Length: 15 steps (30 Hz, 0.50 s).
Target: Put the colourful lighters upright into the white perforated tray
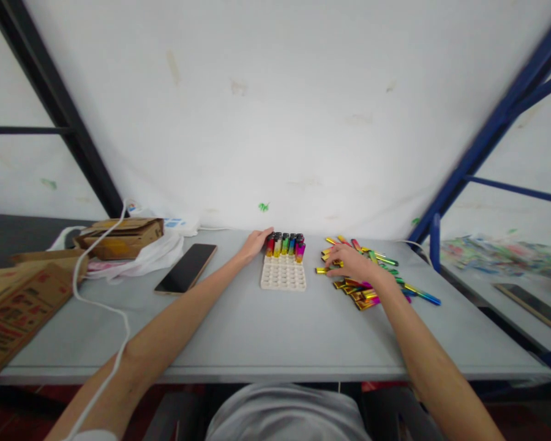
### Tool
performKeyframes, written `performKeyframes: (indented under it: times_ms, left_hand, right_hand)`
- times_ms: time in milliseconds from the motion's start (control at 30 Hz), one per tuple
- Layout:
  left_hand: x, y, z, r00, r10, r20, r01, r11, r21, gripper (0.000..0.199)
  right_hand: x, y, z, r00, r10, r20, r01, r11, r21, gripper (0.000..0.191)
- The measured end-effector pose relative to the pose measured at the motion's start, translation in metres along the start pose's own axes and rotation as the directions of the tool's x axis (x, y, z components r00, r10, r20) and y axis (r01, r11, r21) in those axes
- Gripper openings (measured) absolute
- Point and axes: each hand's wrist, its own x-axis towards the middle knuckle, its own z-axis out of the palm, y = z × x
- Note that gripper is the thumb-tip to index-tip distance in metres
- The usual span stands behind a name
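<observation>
Grey worktop (239, 334) carries a white pocketed tray (283, 279) of upright metallic multicoloured lighters (285, 247), left hand (256, 242) beside them (perhaps steadying), right hand (351, 263) over loose shiny multicoloured casings (366, 296); neither grip is clear.

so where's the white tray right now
In the head view, the white tray sits near the centre, between the phone on the left and the colourful pile at the right hand.

A dark-screened phone (186, 268) lies near a white plastic bag (158, 258) and 2 brown cardboard boxes (32, 300).
</observation>
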Motion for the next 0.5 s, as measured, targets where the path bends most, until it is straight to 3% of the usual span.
performKeyframes:
  times_ms: [133, 300, 500]
  left_hand:
    - [0.000, 0.001, 0.000, 1.000, -0.001, -0.003, 0.001, 1.000, 0.002, 0.057]
    - [0.002, 0.000, 0.001, 1.000, -0.007, -0.008, 0.007, 1.000, 0.001, 0.057]
    - [0.001, 0.000, 0.000, 1.000, -0.003, -0.011, 0.003, 1.000, 0.005, 0.057]
  right_hand:
    - [0.001, -0.005, 0.002, 0.992, 0.052, -0.116, -0.048, 0.998, 0.037, 0.024]
    - [0.005, -0.022, 0.006, 0.961, 0.185, -0.206, -0.137, 0.965, 0.226, 0.029]
    - [0.023, -0.036, 0.015, 0.834, 0.315, -0.453, -0.098, 0.893, 0.440, 0.045]
